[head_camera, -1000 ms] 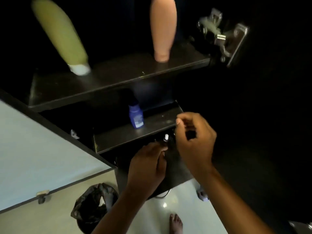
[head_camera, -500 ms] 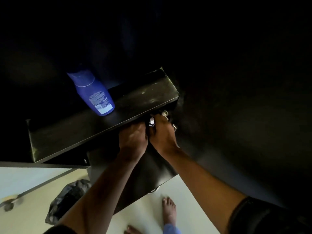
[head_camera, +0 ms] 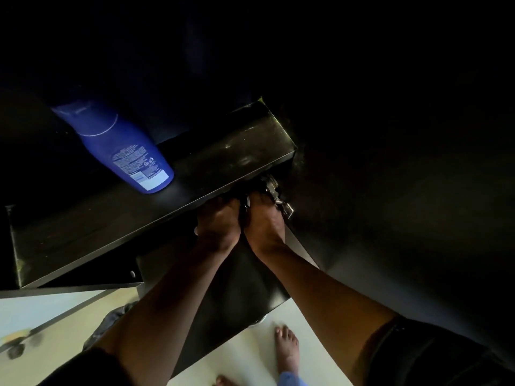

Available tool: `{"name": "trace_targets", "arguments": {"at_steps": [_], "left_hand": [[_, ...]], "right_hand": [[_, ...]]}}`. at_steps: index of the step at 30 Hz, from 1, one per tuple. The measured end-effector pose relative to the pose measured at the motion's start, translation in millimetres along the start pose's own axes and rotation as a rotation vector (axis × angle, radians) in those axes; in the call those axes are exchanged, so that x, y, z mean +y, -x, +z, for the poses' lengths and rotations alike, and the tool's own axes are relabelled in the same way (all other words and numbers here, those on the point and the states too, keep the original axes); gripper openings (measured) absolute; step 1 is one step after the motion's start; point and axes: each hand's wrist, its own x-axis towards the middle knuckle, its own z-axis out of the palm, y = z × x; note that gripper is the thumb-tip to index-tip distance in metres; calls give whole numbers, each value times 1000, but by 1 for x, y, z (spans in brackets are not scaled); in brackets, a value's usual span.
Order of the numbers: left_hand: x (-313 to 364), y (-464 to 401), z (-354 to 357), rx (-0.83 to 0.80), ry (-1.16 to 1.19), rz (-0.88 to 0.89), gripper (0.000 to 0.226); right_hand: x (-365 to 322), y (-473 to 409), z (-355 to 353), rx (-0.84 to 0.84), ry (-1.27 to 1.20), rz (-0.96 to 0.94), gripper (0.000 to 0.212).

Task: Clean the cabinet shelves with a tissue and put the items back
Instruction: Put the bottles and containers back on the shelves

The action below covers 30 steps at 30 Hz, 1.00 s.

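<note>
Both hands reach under the dark shelf (head_camera: 156, 218), the left hand (head_camera: 218, 225) touching the right hand (head_camera: 264, 221); their fingers are hidden, so their grip is unclear, perhaps on something small. A blue bottle (head_camera: 122, 151) stands on this shelf.

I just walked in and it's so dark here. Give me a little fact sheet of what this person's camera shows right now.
setting: dark cabinet with a dark shelf, door open
on the shelf: one blue bottle, upright, label facing the camera
left hand: reaching under the shelf's front edge, fingertips hidden
right hand: beside the left hand, touching it, next to a metal hinge
held item: too dark to tell
floor: pale, with a bare foot and a dark bag
</note>
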Motion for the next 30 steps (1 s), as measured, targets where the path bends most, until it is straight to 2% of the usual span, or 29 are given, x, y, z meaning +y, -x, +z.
{"name": "trace_targets", "arguments": {"at_steps": [2,6,9,12,13,15,20,24,30], "left_hand": [[0,3,-4,-16,74,5,26],[3,17,-18,26,210,32,10],[8,36,-22,108,314,76,14],[20,60,-67,153,383,113,8],[22,68,-83,145,415,125,16],[26,82,-115,161,454,135,24],[16,119,-196,199,518,94,13],[2,151,-259,200,574,46,22],[-21,199,-343,269,484,147,30]], "right_hand": [[-1,3,0,40,-40,19,52],[0,18,-14,85,-102,77,41],[-1,40,-31,98,-145,145,32],[-10,59,-55,222,-247,147,18],[-15,64,-65,243,-265,140,18],[-29,73,-88,246,-290,103,21],[-66,95,-141,255,-385,11,29],[-100,109,-188,276,-493,-63,37],[-158,127,-252,245,-629,-253,40]]}}
